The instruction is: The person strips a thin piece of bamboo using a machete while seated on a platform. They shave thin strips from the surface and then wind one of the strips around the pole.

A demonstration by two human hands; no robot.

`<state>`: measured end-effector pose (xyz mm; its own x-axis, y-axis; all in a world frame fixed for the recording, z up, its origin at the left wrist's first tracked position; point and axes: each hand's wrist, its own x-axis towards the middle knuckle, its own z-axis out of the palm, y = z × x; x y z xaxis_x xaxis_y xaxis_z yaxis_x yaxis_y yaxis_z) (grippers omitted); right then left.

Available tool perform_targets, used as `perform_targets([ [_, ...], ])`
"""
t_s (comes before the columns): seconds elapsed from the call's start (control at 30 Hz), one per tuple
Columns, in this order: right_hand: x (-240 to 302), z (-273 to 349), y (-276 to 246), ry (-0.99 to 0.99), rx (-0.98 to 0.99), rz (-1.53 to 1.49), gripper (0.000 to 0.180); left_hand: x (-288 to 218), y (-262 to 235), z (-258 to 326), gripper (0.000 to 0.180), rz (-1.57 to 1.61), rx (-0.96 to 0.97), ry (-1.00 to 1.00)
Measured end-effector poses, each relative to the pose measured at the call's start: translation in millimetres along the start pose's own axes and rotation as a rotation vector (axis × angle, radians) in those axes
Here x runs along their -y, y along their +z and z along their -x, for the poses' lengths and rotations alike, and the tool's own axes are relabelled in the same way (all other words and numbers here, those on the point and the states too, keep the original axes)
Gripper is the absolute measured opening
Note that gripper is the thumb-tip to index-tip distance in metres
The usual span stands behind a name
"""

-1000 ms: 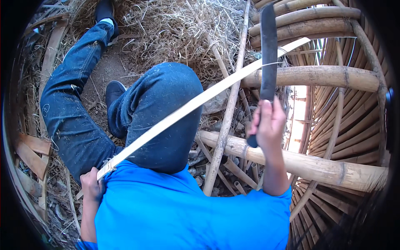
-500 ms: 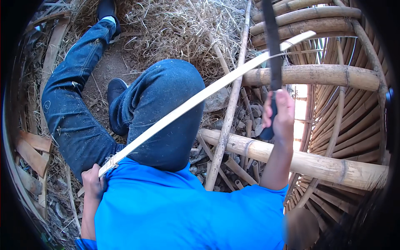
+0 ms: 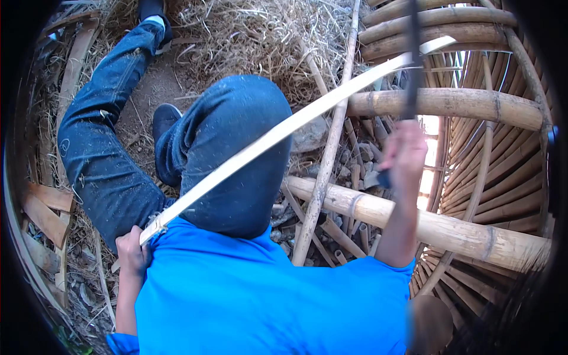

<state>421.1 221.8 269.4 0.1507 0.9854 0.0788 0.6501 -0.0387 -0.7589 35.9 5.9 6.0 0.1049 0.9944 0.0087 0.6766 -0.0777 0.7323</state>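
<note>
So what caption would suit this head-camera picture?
Seated person's left hand grips a pale bamboo strip; right hand holds a dark blade.

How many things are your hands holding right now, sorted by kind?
Bamboo strip: 1, gripped at its near end by the left hand
Knife: 1, dark blade blurred, held up by the right hand
Total: 2

A long pale bamboo strip [image 3: 284, 133] slants across the knee, dark blade [image 3: 412, 59] upright.
</note>
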Motion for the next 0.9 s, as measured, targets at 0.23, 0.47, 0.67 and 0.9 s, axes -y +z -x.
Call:
perform_targets([
  [0.23,-2.9,11.2,5.5,0.049,-0.037,-0.025,0.031,-3.9,-1.9,-1.2,0.023,-0.013,0.016,-0.025],
  [0.47,0.6,18.9,27.6,0.084,0.119,-0.053,0.027,4.9,1.9,3.5,0.033,-0.02,0.022,-0.029],
  [0.67,2.6,14.5,13.6,0.184,0.283,-0.177,0.031,5.5,3.2,2.0,0.031,0.018,-0.011,-0.009],
  [0.9,-5.3,2.5,3.3,0.142,0.147,-0.185,0.034,-4.7,-2.4,-1.3,0.025,-0.003,0.01,-0.03],
])
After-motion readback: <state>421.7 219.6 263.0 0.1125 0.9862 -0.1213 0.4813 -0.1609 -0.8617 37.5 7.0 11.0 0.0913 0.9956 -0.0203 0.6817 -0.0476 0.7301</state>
